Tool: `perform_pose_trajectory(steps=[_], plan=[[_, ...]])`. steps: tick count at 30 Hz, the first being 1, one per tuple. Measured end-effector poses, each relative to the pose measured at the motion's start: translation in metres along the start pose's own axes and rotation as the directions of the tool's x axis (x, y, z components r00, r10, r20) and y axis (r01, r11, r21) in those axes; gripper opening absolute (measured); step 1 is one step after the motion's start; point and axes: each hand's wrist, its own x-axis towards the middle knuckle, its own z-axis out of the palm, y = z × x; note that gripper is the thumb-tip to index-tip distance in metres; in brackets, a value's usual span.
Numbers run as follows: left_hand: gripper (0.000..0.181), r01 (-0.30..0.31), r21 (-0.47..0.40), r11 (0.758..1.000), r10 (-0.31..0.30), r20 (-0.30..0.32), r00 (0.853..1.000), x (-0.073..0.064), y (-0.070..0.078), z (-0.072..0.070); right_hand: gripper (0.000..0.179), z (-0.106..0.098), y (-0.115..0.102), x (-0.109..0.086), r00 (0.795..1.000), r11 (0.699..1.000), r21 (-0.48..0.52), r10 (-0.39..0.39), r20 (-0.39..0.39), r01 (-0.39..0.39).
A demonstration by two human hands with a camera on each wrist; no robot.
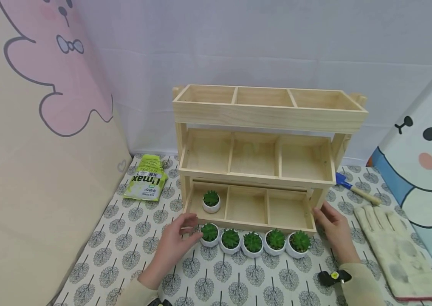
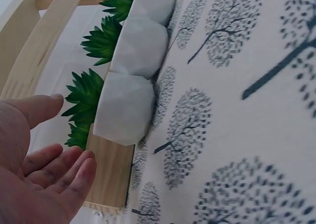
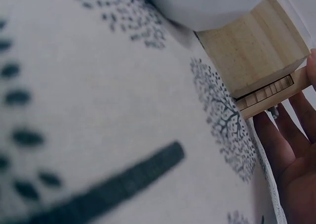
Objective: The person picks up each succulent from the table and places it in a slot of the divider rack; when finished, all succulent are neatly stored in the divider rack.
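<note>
Front of the desk (image 1: 208,293): left grip (image 1: 175,239) holds nothing, fingers loose, beside the leftmost of 5 potted succulents (image 1: 252,245). Right grip (image 1: 335,227) at wooden rack's (image 1: 269,117) right end; can't tell if clamped. 1 more succulent (image 1: 211,202) sits in bottom tier, left compartment. Best bet: nudge rack evenly, left thumb clear of pots.

Looks like a screened-off tabletop gardening corner; cannot be placed as home or studio. Walled by cartoon-printed side panels (image 1: 86,170) and a sheet backdrop (image 1: 258,46), covered with a tree-print tablecloth (image 1: 124,238), stocked with potted succulents (image 1: 252,244), a three-tier wooden planter shelf (image 1: 269,117), a blue-bladed trowel (image 1: 355,190).
</note>
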Motion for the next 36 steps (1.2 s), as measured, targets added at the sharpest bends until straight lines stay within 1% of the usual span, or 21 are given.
perform_pose_trajectory(steps=[5, 11, 13, 14, 16, 21, 24, 30, 36], plan=[[0.06, 0.027, -0.005, 1.0, -0.027, 0.025, 0.999, -0.005, -0.007, 0.005, 0.065, -0.001, 0.0, 0.0, 1.0, 1.0, -0.016, 0.013, -0.001, -0.013], [0.07, 0.023, -0.001, 1.0, -0.023, 0.084, 0.996, -0.006, -0.014, 0.014, 0.064, -0.001, 0.002, 0.0, 1.0, 1.0, -0.006, 0.011, -0.001, -0.011], [0.073, 0.026, 0.013, 1.0, -0.027, 0.092, 0.995, -0.006, -0.016, 0.018, 0.064, -0.001, 0.002, 0.0, 1.0, 1.0, 0.007, 0.009, -0.002, -0.009], [0.074, 0.032, 0.017, 0.999, -0.034, 0.093, 0.995, -0.006, -0.017, 0.019, 0.064, -0.001, 0.002, 0.0, 1.0, 1.0, 0.011, 0.009, -0.002, -0.008], [0.076, 0.025, 0.019, 1.0, -0.026, 0.091, 0.995, -0.005, -0.018, 0.022, 0.063, -0.001, 0.001, 0.0, 1.0, 1.0, 0.016, 0.009, -0.003, -0.009], [0.074, 0.019, 0.014, 1.0, -0.02, 0.081, 0.997, -0.003, -0.021, 0.026, 0.064, 0.0, 0.0, 0.0, 1.0, 1.0, 0.011, 0.02, -0.001, -0.02], [0.073, 0.028, 0.022, 0.999, -0.029, 0.073, 0.997, -0.003, -0.021, 0.027, 0.064, 0.001, 0.0, 0.0, 1.0, 1.0, 0.001, 0.019, -0.003, -0.019], [0.07, 0.018, 0.047, 0.999, -0.021, 0.061, 0.998, -0.002, -0.022, 0.03, 0.064, 0.001, -0.001, 0.001, 1.0, 1.0, -0.022, 0.017, -0.008, -0.017], [0.065, 0.011, 0.035, 0.999, -0.012, 0.05, 0.999, -0.002, -0.023, 0.032, 0.064, 0.0, -0.001, 0.0, 0.999, 0.998, -0.047, 0.032, -0.011, -0.032]])
